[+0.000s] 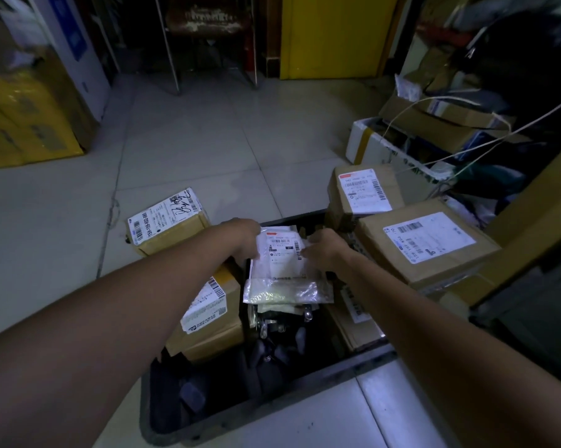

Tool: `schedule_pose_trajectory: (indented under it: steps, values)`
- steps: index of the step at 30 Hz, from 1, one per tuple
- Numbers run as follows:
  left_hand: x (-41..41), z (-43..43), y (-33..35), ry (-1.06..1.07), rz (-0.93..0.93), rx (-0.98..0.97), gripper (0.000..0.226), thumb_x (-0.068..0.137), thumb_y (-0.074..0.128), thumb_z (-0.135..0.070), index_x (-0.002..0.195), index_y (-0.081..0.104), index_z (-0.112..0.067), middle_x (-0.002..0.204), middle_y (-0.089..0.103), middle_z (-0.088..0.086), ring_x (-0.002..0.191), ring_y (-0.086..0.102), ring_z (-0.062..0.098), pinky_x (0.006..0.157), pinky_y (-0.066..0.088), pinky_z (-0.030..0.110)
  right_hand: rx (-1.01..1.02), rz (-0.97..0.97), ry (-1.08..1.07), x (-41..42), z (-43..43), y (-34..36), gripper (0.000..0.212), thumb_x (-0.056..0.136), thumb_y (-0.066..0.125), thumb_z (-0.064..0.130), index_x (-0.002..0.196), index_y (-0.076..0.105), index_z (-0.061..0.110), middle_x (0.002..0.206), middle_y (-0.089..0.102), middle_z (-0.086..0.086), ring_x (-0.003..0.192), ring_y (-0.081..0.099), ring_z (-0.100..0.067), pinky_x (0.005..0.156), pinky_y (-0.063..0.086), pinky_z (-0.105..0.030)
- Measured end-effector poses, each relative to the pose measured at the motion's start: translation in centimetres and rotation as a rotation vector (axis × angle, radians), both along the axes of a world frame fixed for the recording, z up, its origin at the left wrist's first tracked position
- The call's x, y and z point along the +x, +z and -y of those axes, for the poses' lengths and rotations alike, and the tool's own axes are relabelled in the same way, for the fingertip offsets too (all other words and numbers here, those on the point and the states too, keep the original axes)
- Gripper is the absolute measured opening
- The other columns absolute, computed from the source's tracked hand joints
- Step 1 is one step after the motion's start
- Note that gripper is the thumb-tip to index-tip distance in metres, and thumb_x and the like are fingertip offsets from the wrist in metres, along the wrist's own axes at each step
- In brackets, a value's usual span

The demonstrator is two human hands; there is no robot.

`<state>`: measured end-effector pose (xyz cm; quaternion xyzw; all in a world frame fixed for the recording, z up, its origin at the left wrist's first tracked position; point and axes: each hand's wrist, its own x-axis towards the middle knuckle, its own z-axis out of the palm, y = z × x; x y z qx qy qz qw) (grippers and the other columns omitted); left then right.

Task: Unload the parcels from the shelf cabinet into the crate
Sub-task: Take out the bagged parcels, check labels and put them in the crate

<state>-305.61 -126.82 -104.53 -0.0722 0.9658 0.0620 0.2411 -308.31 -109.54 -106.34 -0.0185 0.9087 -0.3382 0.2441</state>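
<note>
Parcel (280,265) pointing away, fingers of left hand (245,240) and right hand (324,250) gripping its sides, over crate (272,404)

White labelled plastic parcel (284,266) flat above black crate (272,410), cardboard parcel (213,321) inside left

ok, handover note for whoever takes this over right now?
Left grip and right grip hold the white mailer by its sides, over the black crate.
Dark items lie in the crate.
A left box and a right box flank it; in or beside, unclear.
To do: lower the mailer in.
Shelf cabinet not in view, so remaining parcels unknown.
</note>
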Motion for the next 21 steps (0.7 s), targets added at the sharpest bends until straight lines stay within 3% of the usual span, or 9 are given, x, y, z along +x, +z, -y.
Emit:
schedule_pose_trajectory:
  steps: [3,6,9,12,15,19,21]
  values:
    - [0.9,-0.7,3.0,-0.063,-0.006,-0.047,0.063,0.094,0.065,-0.034,0.149,0.04,-0.014,0.148,0.046,0.008,0.131,0.047,0.028,0.104,0.043,0.035,0.068,-0.015,0.079,1.1,-0.9,2.8,0.019,0.098,0.057,0.014,0.113,0.064,0.005,0.113,0.068,-0.012,0.105,0.065,-0.027,0.088,0.054,-0.034]
    - [2.1,-1.8,6.4,-0.098,-0.011,-0.099,0.056,0.094,0.064,-0.036,0.143,0.049,-0.014,0.143,0.052,0.009,0.127,0.051,0.029,0.102,0.044,0.034,0.075,-0.095,0.132,2.8,-2.6,6.9,0.01,0.096,0.058,0.018,0.092,0.065,0.011,0.087,0.064,-0.004,0.084,0.062,-0.021,0.077,0.05,-0.03]
    - [3.4,-3.5,10.0,-0.126,-0.024,-0.126,0.053,0.094,0.063,-0.042,0.138,0.055,-0.014,0.139,0.055,0.008,0.124,0.054,0.028,0.101,0.045,0.033,0.098,-0.145,0.134,5.0,-6.1,11.6,0.02,0.096,0.058,0.021,0.108,0.065,0.006,0.089,0.062,-0.008,0.074,0.057,-0.021,0.064,0.047,-0.028]
    - [4.7,-6.5,13.8,-0.166,-0.042,-0.112,0.053,0.092,0.066,-0.041,0.135,0.056,-0.013,0.137,0.057,0.009,0.119,0.058,0.028,0.1,0.048,0.034,0.142,-0.159,0.102,7.2,-11.2,15.8,0.035,0.096,0.06,0.024,0.117,0.065,-0.003,0.109,0.07,-0.022,0.087,0.067,-0.035,0.075,0.055,-0.039]
    - [6.4,-12.3,17.6,-0.228,-0.055,-0.08,0.05,0.092,0.067,-0.037,0.135,0.057,-0.012,0.137,0.057,0.011,0.114,0.059,0.025,0.097,0.047,0.033,0.2,-0.201,0.027,10.8,-19.0,19.7,0.034,0.097,0.058,0.025,0.121,0.065,0.001,0.109,0.067,-0.014,0.09,0.058,-0.025,0.084,0.05,-0.034]
    - [8.4,-20.4,20.7,-0.342,-0.121,-0.061,0.053,0.091,0.067,-0.042,0.136,0.055,-0.015,0.138,0.054,0.006,0.122,0.054,0.025,0.098,0.043,0.028,0.202,-0.221,-0.128,16.9,-30.0,23.0,0.012,0.097,0.059,0.025,0.09,0.063,0.017,0.085,0.059,0.0,0.08,0.056,-0.019,0.059,0.042,-0.024]
    - [9.4,-25.9,21.8,-0.416,-0.126,-0.004,0.054,0.089,0.069,-0.042,0.134,0.057,-0.015,0.131,0.06,0.006,0.117,0.059,0.025,0.098,0.048,0.032,0.246,-0.207,-0.215,20.7,-36.2,24.2,0.016,0.096,0.06,0.028,0.089,0.067,0.015,0.088,0.063,-0.005,0.081,0.061,-0.023,0.063,0.045,-0.026]
